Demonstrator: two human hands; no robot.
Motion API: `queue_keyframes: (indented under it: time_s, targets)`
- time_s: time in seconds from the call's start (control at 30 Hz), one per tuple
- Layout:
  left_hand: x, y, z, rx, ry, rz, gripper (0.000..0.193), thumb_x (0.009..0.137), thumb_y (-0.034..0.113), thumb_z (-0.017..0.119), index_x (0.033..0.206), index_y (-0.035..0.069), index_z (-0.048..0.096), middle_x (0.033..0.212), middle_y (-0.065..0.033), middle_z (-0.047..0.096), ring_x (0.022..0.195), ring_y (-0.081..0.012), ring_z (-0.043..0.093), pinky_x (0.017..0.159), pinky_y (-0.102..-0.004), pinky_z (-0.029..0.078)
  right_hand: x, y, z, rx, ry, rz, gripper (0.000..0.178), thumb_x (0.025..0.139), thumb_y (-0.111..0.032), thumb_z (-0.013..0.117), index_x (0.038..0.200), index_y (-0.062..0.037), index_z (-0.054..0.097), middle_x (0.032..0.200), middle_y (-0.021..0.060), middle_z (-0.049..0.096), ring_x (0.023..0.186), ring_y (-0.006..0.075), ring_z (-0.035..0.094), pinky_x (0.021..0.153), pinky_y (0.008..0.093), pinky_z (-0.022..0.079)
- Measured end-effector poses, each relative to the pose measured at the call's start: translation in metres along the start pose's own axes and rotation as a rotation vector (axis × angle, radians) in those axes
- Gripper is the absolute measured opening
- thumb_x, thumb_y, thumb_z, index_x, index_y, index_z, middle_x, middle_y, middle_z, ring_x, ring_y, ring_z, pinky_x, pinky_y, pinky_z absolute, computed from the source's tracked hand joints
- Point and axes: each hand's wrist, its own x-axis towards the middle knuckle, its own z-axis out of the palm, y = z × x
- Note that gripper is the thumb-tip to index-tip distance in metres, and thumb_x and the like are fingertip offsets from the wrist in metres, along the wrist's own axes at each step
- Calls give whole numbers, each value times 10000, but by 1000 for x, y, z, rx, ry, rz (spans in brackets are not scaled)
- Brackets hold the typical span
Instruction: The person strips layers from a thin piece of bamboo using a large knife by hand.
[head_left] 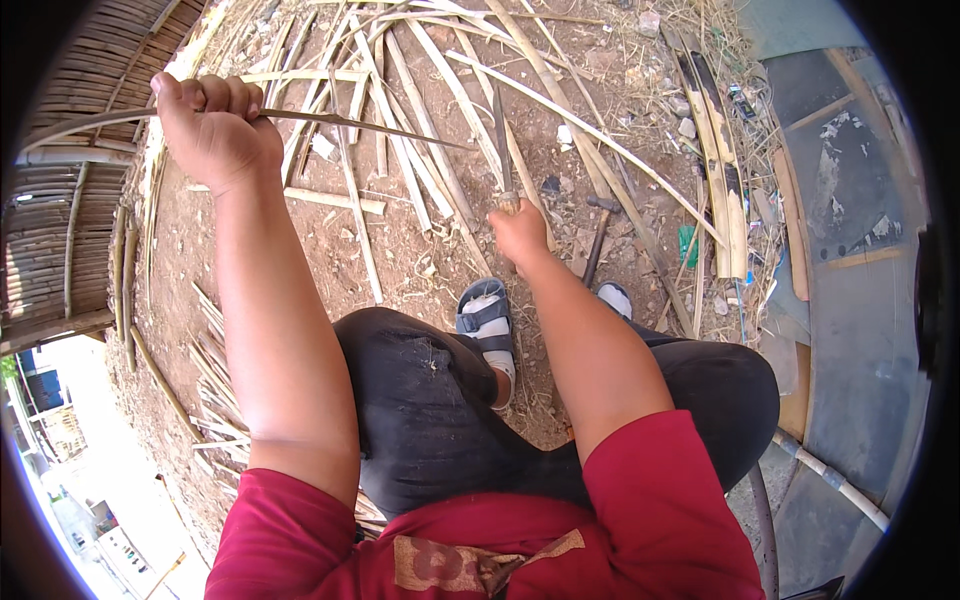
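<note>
My left hand (215, 130), raised at the upper left, is closed in a fist round a long thin bamboo strip (345, 120). The strip runs sideways, one end curving off to the left and the other tapering toward the middle. Lower and near the centre, my right hand (520, 235) is wrapped round the handle of a long knife (501, 140). Its narrow dark blade points away from me, just right of the strip's tip. A hammer (598, 240) with a dark head lies on the dirt to the right of this hand.
Split bamboo strips (400, 140) lie criss-cross over the dirt ahead, with more piled by my left leg (218, 370). Wider pieces (722, 170) lie at the right, next to dark panels (860, 200). A slatted bamboo wall (65, 210) stands at the left.
</note>
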Motion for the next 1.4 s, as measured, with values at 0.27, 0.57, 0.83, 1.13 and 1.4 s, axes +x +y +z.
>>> queue_keyframes:
  time_s: [0.27,0.57,0.83,1.13,1.4]
  targets:
    - [-20,123,15,-481,-26,126,382,1036,421,445,741,179,420,540,42,273,478,-110,250,511,-286,272,-87,-196,-104,576,-86,-159,352,979,-262,690,1200,-53,514,1076,116,635,579,124,507,523,294,470]
    - [-92,205,4,-696,-125,220,281,982,389,473,850,141,473,637,-5,428,568,-153,411,592,-325,377,-196,-267,-193,1065,-79,-379,306,954,-187,715,1143,-71,504,1014,107,585,605,135,503,559,324,488]
    - [-167,189,-46,-277,-146,-201,446,1034,473,419,1137,81,604,1054,-120,661,911,-273,651,771,-442,529,-238,-273,-253,986,181,-599,221,905,-29,679,1041,-78,511,927,56,560,578,134,515,497,308,472]
    - [-270,250,-136,706,-1316,-721,421,975,427,714,1075,26,634,900,-99,653,764,-203,638,717,-342,520,-241,-232,-254,720,279,-651,223,902,-78,708,1071,-38,568,817,46,600,642,140,597,520,314,473]
    - [-241,200,-132,1425,-874,190,576,824,421,838,1160,1,629,1047,-191,658,985,-397,642,885,-461,522,-238,-211,-241,384,320,-754,255,880,-167,743,1051,-23,620,895,133,702,849,294,692,801,414,522]
